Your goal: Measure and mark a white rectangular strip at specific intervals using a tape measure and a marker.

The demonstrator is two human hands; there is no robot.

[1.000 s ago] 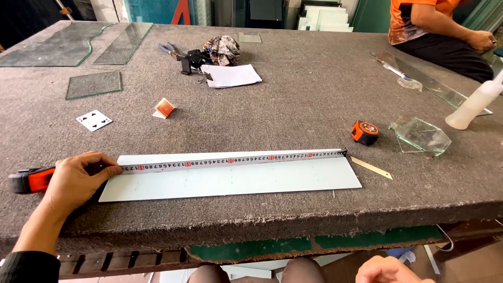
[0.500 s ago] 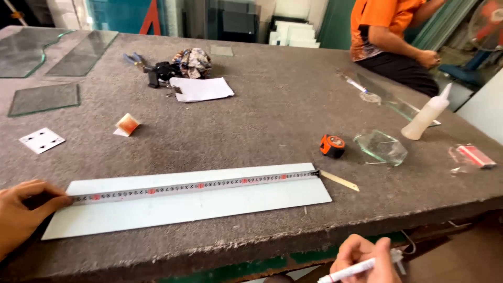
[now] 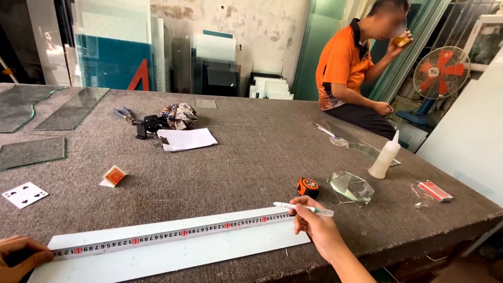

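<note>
A long white strip of glass (image 3: 199,251) lies along the near edge of the grey felt table (image 3: 251,157). A measuring tape blade (image 3: 173,234) is stretched along its far edge. My left hand (image 3: 21,257) presses the tape's left end down at the bottom left corner. My right hand (image 3: 317,225) holds a white marker pen (image 3: 304,208) at the strip's right end, by the end of the tape. A small orange and black tape measure (image 3: 308,186) sits just behind my right hand.
A clear glass offcut (image 3: 351,187), a white bottle (image 3: 385,157) and a red box (image 3: 435,191) lie to the right. A person in an orange shirt (image 3: 346,68) sits on the far right edge. Paper (image 3: 187,139), pliers, a playing card (image 3: 24,194) and glass panes (image 3: 31,152) lie further back.
My right hand has come up from below the table edge with the marker and now rests at the strip's right end. The view has tilted upward.
</note>
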